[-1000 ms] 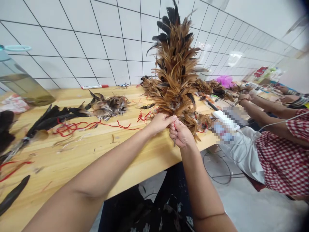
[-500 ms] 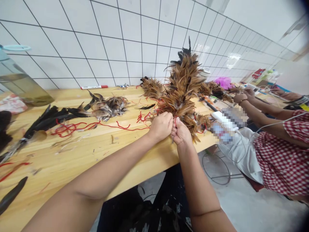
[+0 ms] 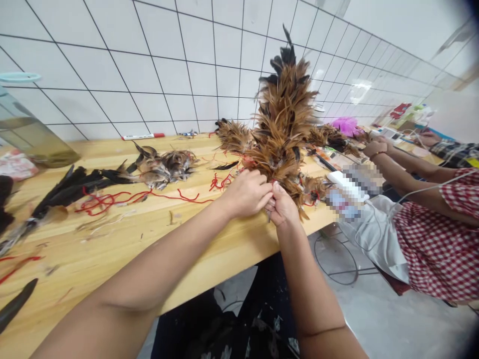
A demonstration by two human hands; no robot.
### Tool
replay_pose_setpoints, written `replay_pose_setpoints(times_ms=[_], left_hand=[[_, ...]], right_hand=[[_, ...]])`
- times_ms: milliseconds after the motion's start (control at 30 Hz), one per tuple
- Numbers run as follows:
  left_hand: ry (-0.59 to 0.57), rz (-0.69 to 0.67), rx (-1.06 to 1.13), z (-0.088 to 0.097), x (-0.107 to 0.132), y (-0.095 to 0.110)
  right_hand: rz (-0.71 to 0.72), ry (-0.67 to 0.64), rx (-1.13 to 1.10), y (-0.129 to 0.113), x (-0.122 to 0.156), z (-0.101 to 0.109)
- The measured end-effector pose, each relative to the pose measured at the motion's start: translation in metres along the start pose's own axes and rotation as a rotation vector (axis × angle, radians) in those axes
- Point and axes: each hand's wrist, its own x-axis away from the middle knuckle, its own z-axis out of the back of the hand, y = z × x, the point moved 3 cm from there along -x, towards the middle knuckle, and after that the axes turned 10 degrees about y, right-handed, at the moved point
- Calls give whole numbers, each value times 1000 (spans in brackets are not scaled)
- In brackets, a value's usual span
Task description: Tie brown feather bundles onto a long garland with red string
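A pale wooden tabletop (image 3: 123, 239) runs along a white tiled wall (image 3: 168, 65). At ten o'clock stands a clear container (image 3: 26, 134) of yellowish liquid, and toward eleven a red-capped marker (image 3: 142, 136) lies by the wall. At nine o'clock long black feathers (image 3: 75, 184) lie over tangled red yarn (image 3: 108, 199), with a mottled feather heap (image 3: 168, 167) just beside them at their three o'clock. A pink tuft (image 3: 346, 125) sits at two o'clock. At four o'clock a person in a red checked sleeve (image 3: 437, 239) has white cloth (image 3: 374, 234) on the lap.

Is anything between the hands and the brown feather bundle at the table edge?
Nothing visible. The left hand and right hand both grip the base of the feather bundle, touching each other. Red string and dark feathers lie apart, further left on the table.
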Motion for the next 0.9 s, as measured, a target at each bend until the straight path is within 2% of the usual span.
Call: replay_pose_setpoints(times_ms=[100,167,400,533,733,900], left_hand=[[122,22,-45,17,-8,1],[168,16,-27,21,-11,-2],[224,68,30,2,4,-40],[219,137,51,-3,9,-53],[208,173,108,5,4,-52],[332,226,83,28,-4,-46]], right_hand=[[17,9,0,-3,4,-5],[-14,11,12,0,9,-9],[-141,-103,96,26,25,-20],[-195,-85,62,33,29,-21],[-205,-8,56,34,28,-21],[-206,21,21,20,26,-20]])
